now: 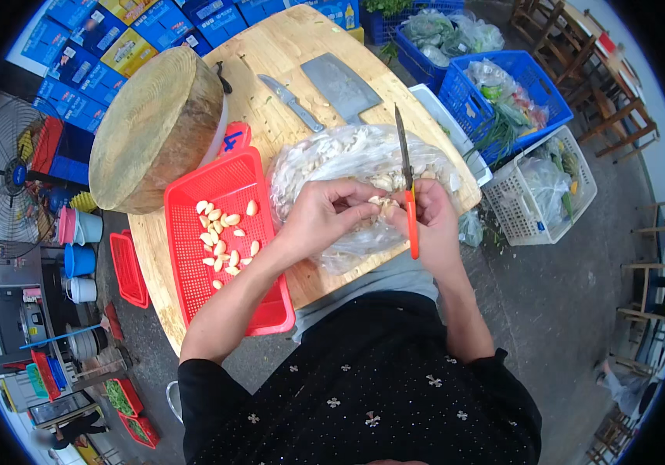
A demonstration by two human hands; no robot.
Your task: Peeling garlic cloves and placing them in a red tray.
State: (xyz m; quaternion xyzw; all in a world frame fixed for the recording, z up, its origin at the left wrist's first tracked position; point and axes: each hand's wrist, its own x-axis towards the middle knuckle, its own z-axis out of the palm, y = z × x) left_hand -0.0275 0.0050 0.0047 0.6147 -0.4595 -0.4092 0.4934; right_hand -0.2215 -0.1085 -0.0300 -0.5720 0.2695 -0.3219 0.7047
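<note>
My left hand (323, 215) pinches a piece of garlic (383, 203) between thumb and fingertips. My right hand (434, 224) meets it there, its fingers on the same garlic. A narrow knife with an orange handle (412, 226) lies along my right hand, its dark blade pointing away from me. Under both hands spreads a clear plastic bag (300, 157) full of garlic and loose skins. Left of the bag sits a red perforated plastic basket (277, 311), with several peeled garlic cloves (214, 232) on its bottom.
A cleaver (341, 84) and a grey-handled knife (291, 103) lie at the far side of the wooden table (274, 35). A thick round wooden block (152, 133) leans behind the basket. Blue (507, 104) and white crates (541, 192) of bagged vegetables stand to the right.
</note>
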